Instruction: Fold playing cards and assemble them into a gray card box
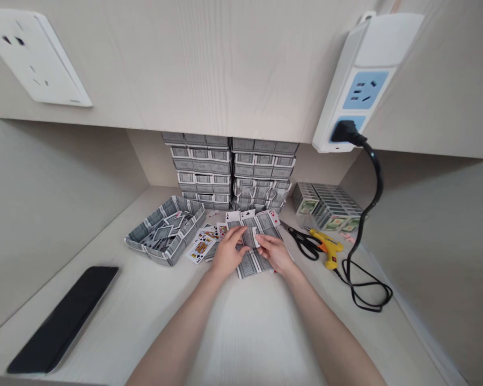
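Observation:
Both my hands meet at the middle of the pale desk over a spread of playing cards (pixel 261 222). My left hand (pixel 228 252) and my right hand (pixel 277 253) have their fingers closed on a small grey-backed pack of cards (pixel 249 237) between them. Loose cards lie around them, some face up with kings and red pips (pixel 201 247), others face down under my hands (pixel 250 265).
An open grey card tray (pixel 145 238) sits to the left. Stacked grey card boxes (pixel 229 171) stand at the back. Packs (pixel 326 206), black scissors (pixel 304 241) and a yellow glue gun (pixel 326 247) with a black cord (pixel 366 289) lie right. A black phone (pixel 64 316) lies near left.

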The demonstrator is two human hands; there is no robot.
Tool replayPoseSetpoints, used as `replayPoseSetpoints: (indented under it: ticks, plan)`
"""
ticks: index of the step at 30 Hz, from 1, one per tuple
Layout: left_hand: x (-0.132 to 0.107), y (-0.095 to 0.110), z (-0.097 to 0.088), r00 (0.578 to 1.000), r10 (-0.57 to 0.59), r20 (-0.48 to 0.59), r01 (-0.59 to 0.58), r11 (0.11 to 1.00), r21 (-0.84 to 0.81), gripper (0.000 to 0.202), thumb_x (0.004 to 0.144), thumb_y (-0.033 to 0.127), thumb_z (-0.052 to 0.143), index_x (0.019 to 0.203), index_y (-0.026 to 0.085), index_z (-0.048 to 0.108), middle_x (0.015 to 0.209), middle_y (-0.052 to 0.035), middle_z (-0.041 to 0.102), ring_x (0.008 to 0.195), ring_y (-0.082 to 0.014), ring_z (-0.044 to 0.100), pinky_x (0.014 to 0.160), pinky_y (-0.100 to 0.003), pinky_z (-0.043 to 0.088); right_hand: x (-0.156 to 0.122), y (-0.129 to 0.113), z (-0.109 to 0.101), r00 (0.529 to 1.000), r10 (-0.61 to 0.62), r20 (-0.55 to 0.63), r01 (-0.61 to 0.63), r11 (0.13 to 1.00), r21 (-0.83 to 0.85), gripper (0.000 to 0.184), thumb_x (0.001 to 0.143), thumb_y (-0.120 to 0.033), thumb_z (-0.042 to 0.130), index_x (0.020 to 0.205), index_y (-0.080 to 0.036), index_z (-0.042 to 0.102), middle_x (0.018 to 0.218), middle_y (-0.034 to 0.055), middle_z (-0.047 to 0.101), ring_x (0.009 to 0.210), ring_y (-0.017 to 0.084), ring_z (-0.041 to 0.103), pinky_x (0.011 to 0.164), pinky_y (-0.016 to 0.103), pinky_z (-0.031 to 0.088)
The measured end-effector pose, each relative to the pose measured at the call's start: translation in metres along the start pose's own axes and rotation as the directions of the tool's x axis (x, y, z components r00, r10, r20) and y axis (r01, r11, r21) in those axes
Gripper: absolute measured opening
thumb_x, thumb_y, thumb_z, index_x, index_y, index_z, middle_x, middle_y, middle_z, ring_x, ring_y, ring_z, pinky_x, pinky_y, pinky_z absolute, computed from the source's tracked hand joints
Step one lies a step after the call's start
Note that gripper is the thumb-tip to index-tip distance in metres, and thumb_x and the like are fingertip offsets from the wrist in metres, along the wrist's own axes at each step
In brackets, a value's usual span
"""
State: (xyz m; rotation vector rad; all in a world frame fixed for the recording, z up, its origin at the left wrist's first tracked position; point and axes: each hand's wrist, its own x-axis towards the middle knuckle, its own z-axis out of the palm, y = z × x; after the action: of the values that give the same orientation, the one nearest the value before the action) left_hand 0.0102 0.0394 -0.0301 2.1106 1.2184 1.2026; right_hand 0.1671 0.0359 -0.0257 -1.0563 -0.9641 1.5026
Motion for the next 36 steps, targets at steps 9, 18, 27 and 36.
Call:
replayPoseSetpoints:
  ticks: [9,18,27,36]
  plan:
    - [-0.001,-0.001,0.001,1.0,-0.019,0.013,0.019,1.0,0.017,0.055,0.068,0.009,0.061,0.118,0.026,0.044,0.118,-0.0037,0.047,0.082,-0.0117,0.058,0.081,-0.032,0.05,0.0,0.004,0.004,0.996,-0.079,-0.047,0.077,0.995,-0.061,0.032,0.059,-0.043,0.068,0.073,-0.014,0.065,0.04,-0.0056,0.046,0.035,0.004,0.034,0.035,0.018,0.021]
    - [-0.002,0.0,0.001,0.999,-0.008,0.043,0.005,0.998,0.066,0.055,0.071,0.011,0.059,0.12,0.026,0.041,0.121,-0.0041,0.046,0.092,-0.0138,0.057,0.085,-0.03,0.048,0.0,0.006,0.006,0.976,-0.183,-0.118,0.154,0.964,-0.215,0.027,0.063,-0.042,0.064,0.065,-0.015,0.062,0.037,-0.0063,0.045,0.032,0.005,0.031,0.035,0.02,0.021]
    - [0.0,0.002,0.002,1.0,-0.017,-0.002,0.017,0.991,0.133,0.052,0.072,0.012,0.057,0.12,0.026,0.043,0.121,-0.0047,0.045,0.101,-0.0178,0.052,0.089,-0.034,0.044,-0.001,0.01,0.008,0.96,-0.28,-0.028,0.269,0.943,-0.197,0.032,0.074,-0.047,0.051,0.067,-0.016,0.057,0.048,-0.0015,0.055,0.038,0.01,0.046,0.042,0.023,0.038]
    - [-0.001,0.003,0.0,1.0,-0.005,-0.015,0.009,0.97,0.242,0.052,0.073,0.019,0.057,0.122,0.025,0.042,0.121,-0.0055,0.044,0.101,-0.0177,0.051,0.087,-0.031,0.044,-0.001,0.018,0.012,0.966,-0.253,0.063,0.259,0.912,-0.319,0.02,0.074,-0.038,0.052,0.078,-0.019,0.056,0.039,-0.0063,0.048,0.033,0.011,0.043,0.037,0.023,0.035]
